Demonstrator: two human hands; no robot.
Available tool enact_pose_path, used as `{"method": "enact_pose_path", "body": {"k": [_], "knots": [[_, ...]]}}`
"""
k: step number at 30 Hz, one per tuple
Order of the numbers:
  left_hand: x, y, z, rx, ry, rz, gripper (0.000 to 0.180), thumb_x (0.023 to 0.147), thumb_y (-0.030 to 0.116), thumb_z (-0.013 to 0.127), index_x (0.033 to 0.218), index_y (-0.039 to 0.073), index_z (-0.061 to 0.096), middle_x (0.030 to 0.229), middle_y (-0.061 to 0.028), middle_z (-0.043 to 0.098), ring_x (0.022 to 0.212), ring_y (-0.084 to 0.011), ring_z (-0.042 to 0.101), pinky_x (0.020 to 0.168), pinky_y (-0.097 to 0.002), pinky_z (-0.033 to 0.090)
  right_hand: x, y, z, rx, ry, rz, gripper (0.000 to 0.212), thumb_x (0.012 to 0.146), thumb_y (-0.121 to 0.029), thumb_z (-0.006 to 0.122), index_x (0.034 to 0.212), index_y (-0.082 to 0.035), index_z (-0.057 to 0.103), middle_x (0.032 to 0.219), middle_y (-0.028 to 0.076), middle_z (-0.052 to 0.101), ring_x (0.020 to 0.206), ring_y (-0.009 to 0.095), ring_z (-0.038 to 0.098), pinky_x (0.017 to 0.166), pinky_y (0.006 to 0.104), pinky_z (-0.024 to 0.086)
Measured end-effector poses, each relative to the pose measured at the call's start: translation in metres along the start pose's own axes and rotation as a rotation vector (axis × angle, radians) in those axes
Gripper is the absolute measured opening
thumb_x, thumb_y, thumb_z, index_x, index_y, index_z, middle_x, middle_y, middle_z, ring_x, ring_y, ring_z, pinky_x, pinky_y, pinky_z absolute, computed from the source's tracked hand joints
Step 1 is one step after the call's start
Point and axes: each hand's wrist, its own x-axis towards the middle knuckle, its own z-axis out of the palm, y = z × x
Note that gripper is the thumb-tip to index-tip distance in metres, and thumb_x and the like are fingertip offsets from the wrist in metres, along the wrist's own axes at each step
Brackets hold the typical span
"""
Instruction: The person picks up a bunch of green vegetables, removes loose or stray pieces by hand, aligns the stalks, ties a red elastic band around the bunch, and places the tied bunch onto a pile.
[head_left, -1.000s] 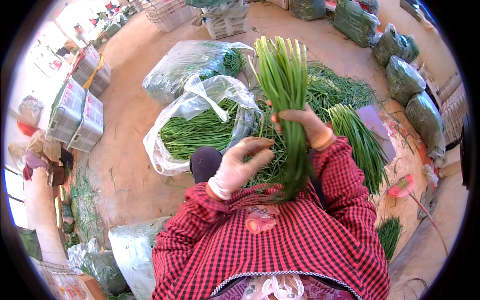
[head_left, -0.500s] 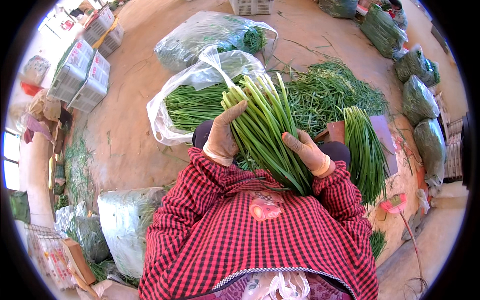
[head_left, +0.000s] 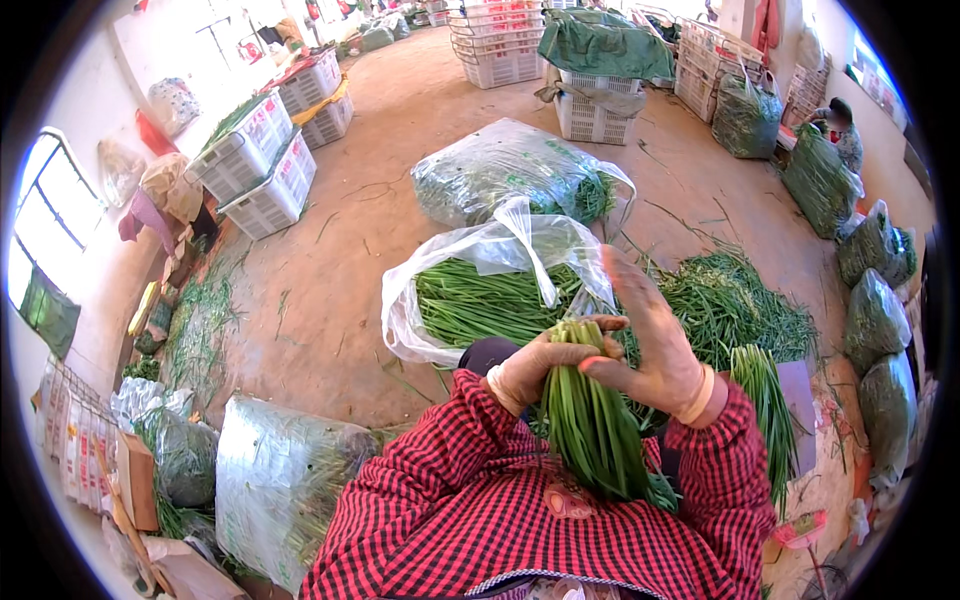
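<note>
A bunch of green chives (head_left: 600, 440) stands in front of my chest, pale cut ends up and leaves hanging over my lap. Wrapped round its upper part is my left hand (head_left: 540, 370), closed on the stalks. My right hand (head_left: 655, 345) is raised at the right of the cut ends, fingers stretched out, its thumb close to the bunch. Just beyond lies a clear plastic bag (head_left: 405, 315) with its mouth open, chives (head_left: 490, 300) laid flat inside. Another bunch of chives (head_left: 762, 405) rests on a board (head_left: 800, 400) to my right.
A heap of loose greens (head_left: 740, 305) spreads on the floor at the right. Behind the open bag sits a full wrapped bag (head_left: 500, 170). White crates (head_left: 270, 190) stand far left, filled bags (head_left: 885, 410) line the right wall, and a person (head_left: 843, 135) sits far right.
The bunch has been brought upright and lower in the view. My left hand now encircles it near the cut ends; my right hand has let go and lifted. The view has tilted up.
</note>
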Motion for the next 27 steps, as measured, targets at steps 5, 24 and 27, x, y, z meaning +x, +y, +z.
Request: {"method": "enact_pose_path", "body": {"k": [5, 24, 27], "knots": [[0.017, -0.019, -0.016, 0.019, 0.1, 0.353, 0.066, 0.084, 0.01, 0.069, 0.145, 0.005, 0.043, 0.139, -0.0112, 0.054, 0.124, -0.0253, 0.054, 0.111, -0.0354, 0.04, 0.031, -0.01, 0.032, -0.338, -0.281, -0.038, 0.116, 0.072, -0.056, 0.08, 0.154, 0.003, 0.022, 0.15, 0.03, 0.038, 0.138, 0.045, 0.04, 0.118, 0.0486, 0.029], [-0.041, 0.081, -0.058, -0.04, 0.463, 0.861, 0.011, 0.091, 0.0, 0.064, 0.101, 0.005, 0.063, 0.105, -0.0114, 0.067, 0.112, -0.0301, 0.063, 0.104, -0.0439, 0.049, -0.042, 0.059, -0.007, 0.114, 0.207, 0.384, 0.093, 0.081, -0.039, 0.082, 0.149, 0.004, 0.036, 0.143, 0.023, 0.052, 0.136, 0.031, 0.047, 0.112, 0.0383, 0.037], [-0.012, 0.057, -0.004, 0.103, 0.453, 0.804, 0.018, 0.089, -0.005, 0.064, 0.104, 0.005, 0.06, 0.107, -0.0122, 0.067, 0.107, -0.0251, 0.064, 0.1, -0.0386, 0.05, -0.007, 0.011, 0.024, -0.104, 0.112, 0.063, 0.116, 0.071, -0.051, 0.085, 0.15, 0.009, 0.026, 0.144, 0.035, 0.043, 0.137, 0.046, 0.042, 0.116, 0.0473, 0.034]]}}
